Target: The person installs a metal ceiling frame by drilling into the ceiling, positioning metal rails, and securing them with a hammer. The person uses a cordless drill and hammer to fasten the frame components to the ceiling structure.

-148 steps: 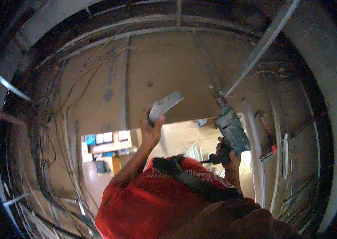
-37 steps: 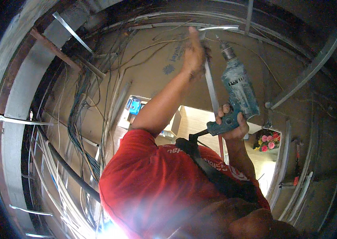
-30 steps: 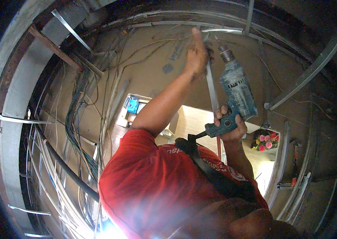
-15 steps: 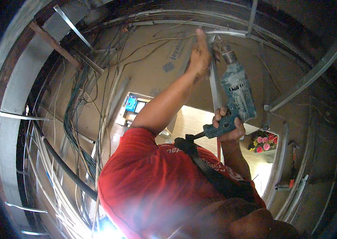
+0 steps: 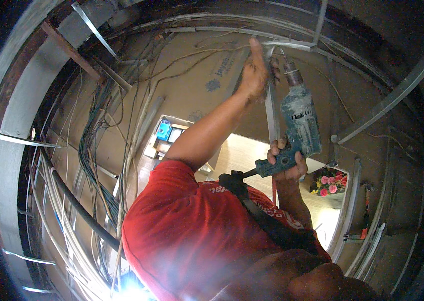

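Observation:
My right hand (image 5: 288, 163) is wrapped round the grip of a worn teal power drill (image 5: 299, 115). The drill stands nearly upright, its bit (image 5: 282, 52) pointing up beside the top of a thin metal strip (image 5: 271, 108). A small gap appears between the bit's tip and the strip. My left arm reaches up, and my left hand (image 5: 255, 75) is closed round the upper part of that strip, with the thumb stretched upward. Some left fingertips show on the strip's far side; the rest are hidden. From the drill's grip a dark cord (image 5: 249, 173) runs toward my chest.
Bundles of dark wires (image 5: 91, 125) and pale cables (image 5: 66, 215) run along the left. A metal bar (image 5: 387, 103) slants at the right. Brownish board (image 5: 187, 70) surrounds an opening, through which pink and red flowers (image 5: 330, 181) and a blue box (image 5: 164, 129) show.
The drill has tilted slightly, and its bit has moved a little right, away from the metal strip. My left hand stays on the strip, shifted only slightly in the picture.

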The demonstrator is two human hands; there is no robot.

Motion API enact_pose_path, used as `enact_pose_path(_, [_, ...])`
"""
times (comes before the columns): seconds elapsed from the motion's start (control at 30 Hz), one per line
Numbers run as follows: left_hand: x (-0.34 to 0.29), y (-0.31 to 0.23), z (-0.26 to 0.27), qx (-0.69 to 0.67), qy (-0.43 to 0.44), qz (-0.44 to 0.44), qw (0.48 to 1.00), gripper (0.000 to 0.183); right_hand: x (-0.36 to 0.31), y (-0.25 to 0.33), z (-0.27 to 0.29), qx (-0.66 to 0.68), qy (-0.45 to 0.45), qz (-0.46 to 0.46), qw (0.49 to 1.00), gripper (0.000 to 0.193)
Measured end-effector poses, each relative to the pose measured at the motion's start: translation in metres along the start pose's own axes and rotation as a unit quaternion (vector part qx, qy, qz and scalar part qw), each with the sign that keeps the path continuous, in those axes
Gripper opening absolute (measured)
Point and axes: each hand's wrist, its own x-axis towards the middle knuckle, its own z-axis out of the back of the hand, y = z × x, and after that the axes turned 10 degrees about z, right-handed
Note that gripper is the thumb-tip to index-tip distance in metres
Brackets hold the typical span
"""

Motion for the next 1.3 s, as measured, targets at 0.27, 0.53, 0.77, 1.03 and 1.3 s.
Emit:
enact_pose_path(0.27, [-0.004, -0.006, 0.003, 0.036, -0.051, -0.033, 0.997, 0.085, -0.001, 0.0, -0.006, -0.031, 0.012, 0.016, 0.999, 0.057])
enact_pose_path(0.53, [0.011, -0.013, 0.031, 0.068, -0.034, -0.139, 0.987, 0.075, -0.006, 0.028, -0.015, -0.086, 0.192, 0.01, 0.978, 0.048])
enact_pose_path(0.77, [0.041, 0.032, 0.071, 0.237, -0.068, -0.335, 0.909, 0.053, -0.027, 0.06, -0.016, -0.22, 0.191, 0.052, 0.955, 0.05])
enact_pose_path(1.03, [0.017, 0.013, 0.095, 0.219, -0.094, -0.261, 0.935, 0.061, -0.062, 0.094, 0.01, -0.429, 0.097, 0.055, 0.896, 0.058])
enact_pose_path(1.3, [-0.031, -0.037, 0.078, 0.14, 0.029, -0.278, 0.95, 0.046, -0.074, 0.101, 0.019, -0.345, 0.016, 0.109, 0.932, 0.06])
